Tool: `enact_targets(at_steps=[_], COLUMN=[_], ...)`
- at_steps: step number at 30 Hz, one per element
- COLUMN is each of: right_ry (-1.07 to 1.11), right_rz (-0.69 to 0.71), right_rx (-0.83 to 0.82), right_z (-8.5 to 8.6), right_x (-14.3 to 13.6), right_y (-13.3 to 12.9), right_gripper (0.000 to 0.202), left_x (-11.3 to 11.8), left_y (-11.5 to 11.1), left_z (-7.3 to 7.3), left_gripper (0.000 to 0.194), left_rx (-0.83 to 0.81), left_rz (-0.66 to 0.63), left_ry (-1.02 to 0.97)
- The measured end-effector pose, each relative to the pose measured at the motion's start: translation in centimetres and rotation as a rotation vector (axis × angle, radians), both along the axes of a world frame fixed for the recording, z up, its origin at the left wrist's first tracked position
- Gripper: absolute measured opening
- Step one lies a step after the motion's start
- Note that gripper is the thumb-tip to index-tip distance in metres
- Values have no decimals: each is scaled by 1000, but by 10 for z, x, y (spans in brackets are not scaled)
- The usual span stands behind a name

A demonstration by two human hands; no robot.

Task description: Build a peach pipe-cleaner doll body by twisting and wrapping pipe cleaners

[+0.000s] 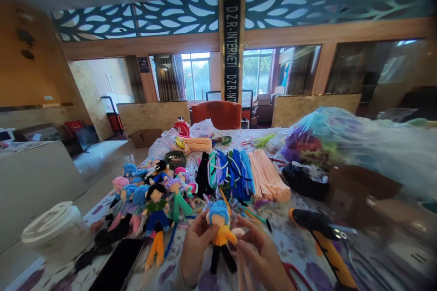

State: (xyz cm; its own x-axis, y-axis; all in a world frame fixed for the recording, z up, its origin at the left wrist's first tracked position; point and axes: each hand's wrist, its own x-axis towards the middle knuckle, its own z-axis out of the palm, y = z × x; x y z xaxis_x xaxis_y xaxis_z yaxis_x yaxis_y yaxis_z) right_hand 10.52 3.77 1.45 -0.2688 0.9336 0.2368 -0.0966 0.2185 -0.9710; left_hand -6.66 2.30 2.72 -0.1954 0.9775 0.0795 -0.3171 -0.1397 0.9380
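Left grip [195,248], doll [222,234] seemingly within

L hand [196,248], approx. 6:30 o'clock, & R hand [261,249], approx. 5 o'clock: both bare, slim-fingered; finer details blurry.

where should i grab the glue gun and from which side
I'd probably take the glue gun by its black-and-yellow handle, right hand coming from the near side: the handle slants toward the viewer, while the orange-tipped nozzle points left.
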Motion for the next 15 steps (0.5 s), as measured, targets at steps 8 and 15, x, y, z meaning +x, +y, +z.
enact_targets(at_steps=[8,15], right_ry=[-38,-51], right_rz=[-77,-34], right_rx=[37,54], right_z=[-16,-12], right_x=[7,6], right_y=[10,8], right_gripper=[48,44], left_x=[-80,-107], left_y=[14,17], left_z=[28,31], left_gripper=[49,43], left_rx=[140,158], left_rz=[342,325], left_ry=[210,586])
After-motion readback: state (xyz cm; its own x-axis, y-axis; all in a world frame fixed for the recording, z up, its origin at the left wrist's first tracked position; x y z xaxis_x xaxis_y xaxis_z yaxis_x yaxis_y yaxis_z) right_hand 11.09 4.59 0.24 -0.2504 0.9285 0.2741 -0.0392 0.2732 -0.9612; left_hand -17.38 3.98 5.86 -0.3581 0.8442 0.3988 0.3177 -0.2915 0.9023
